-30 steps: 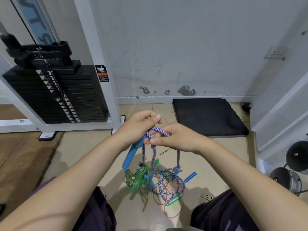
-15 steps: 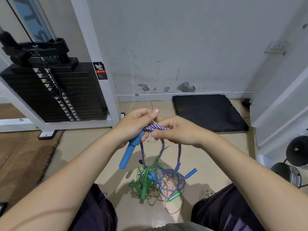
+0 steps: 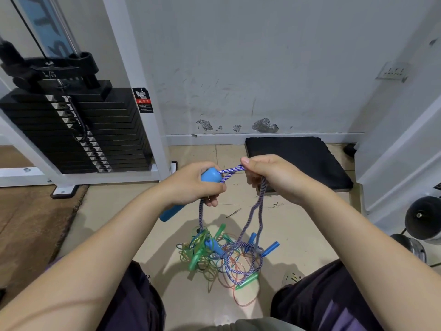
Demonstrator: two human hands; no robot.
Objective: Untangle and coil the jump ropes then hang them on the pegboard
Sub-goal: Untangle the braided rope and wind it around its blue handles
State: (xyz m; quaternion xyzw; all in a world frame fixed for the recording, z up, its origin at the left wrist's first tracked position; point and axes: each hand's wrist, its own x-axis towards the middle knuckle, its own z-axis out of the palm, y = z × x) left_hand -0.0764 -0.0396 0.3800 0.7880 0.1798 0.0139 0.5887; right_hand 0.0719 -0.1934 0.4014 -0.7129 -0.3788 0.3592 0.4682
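Note:
My left hand point(image 3: 193, 185) grips a blue jump-rope handle point(image 3: 171, 212) whose rounded top pokes out above the fingers. A purple-and-white braided rope point(image 3: 260, 206) runs from that handle to my right hand point(image 3: 274, 177), which pinches it, and two strands hang down from the hands. They end in a tangled pile of ropes point(image 3: 222, 259) on the tiled floor between my knees, with green, orange and blue cords and several green and blue handles mixed together. No pegboard is in view.
A black weight stack point(image 3: 78, 130) in a white frame stands at the left. A black floor mat point(image 3: 296, 161) lies against the wall ahead. Dumbbell ends point(image 3: 422, 218) sit at the right. A brown mat point(image 3: 28, 223) covers the floor at left.
My hands have drawn apart, stretching a short length of braided rope between them. The blue handle has turned more upright in my left hand. The hanging strands have lengthened.

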